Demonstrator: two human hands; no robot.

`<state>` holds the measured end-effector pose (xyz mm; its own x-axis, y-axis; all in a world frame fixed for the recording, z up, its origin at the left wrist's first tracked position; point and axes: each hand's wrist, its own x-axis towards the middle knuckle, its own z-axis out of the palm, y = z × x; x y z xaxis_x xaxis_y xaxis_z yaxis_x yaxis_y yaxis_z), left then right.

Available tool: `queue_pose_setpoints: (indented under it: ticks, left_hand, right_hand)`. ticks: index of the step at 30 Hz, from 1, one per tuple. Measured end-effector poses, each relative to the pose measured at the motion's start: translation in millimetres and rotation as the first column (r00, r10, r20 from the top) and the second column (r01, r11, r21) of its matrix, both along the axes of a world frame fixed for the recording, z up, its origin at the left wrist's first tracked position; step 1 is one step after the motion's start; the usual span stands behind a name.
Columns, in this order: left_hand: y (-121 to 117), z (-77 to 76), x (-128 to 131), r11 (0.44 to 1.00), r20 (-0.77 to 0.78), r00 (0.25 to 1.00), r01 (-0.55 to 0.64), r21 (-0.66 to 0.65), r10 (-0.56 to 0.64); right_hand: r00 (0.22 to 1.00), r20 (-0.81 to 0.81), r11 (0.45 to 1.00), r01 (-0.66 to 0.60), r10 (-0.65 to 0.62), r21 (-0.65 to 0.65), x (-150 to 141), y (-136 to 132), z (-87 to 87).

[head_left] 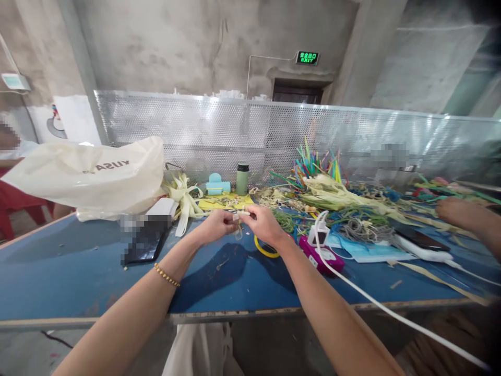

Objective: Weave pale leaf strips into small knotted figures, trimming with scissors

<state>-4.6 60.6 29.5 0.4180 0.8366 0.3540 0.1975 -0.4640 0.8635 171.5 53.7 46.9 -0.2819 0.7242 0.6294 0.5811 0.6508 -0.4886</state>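
Both my hands meet above the blue table [78, 271], fingers pinched together on a small pale strip piece [241, 214] held between them. My left hand [218, 225] is closed on its left end, with a gold bracelet [166, 275] on that wrist. My right hand [263, 223] is closed on its right end. Just beneath my right hand lies a yellow ring [264, 250]. A heap of pale leaf strips and coloured strands [332, 201] is piled to the right of my hands.
A cream plastic bag [94, 175] sits at the left, a dark phone [146, 241] beside it. A green bottle [242, 179] and a light blue item [216, 185] stand at the back. A magenta device [321, 255] with a white cable [391, 313] lies right. Another person's hand [460, 211] rests far right.
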Motion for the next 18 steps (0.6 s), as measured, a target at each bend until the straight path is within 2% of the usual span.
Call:
queue_pose_setpoints:
  ticks: [3, 9, 11, 14, 16, 18]
  left_hand:
    - [-0.4, 0.6, -2.0, 0.998, -0.073, 0.997, 0.006, 0.057, -0.002]
    - [-8.7, 8.7, -7.8, 0.994, -0.006, 0.998, 0.062, -0.094, -0.063]
    - [-5.7, 8.8, -12.9, 0.995, -0.062, 0.998, 0.006, -0.097, -0.012]
    - [2.4, 6.6, -20.6, 0.993, -0.156, 0.981, -0.117, -0.023, 0.112]
    - [5.8, 6.0, -23.0, 0.985, -0.122, 0.977, -0.175, 0.005, 0.174]
    - [4.8, 7.1, -21.4, 0.985, 0.001, 0.985, -0.17, -0.038, 0.17]
  right_hand:
    - [0.997, 0.063, 0.998, 0.03, -0.033, 0.052, 0.5, -0.3, 1.2]
    - [0.998, 0.016, 0.998, 0.058, -0.059, 0.01, 7.3, 0.3, 4.0]
    - [0.997, 0.014, 0.997, 0.078, -0.078, 0.016, 9.6, 1.3, 4.6]
    - [0.993, -0.003, 0.993, 0.116, -0.116, 0.026, 12.5, 3.4, 4.9]
    - [0.992, -0.018, 0.992, 0.128, -0.127, 0.017, 13.8, 4.6, 4.8]
    - [0.992, -0.019, 0.992, 0.125, -0.125, 0.008, 14.0, 5.2, 4.5]
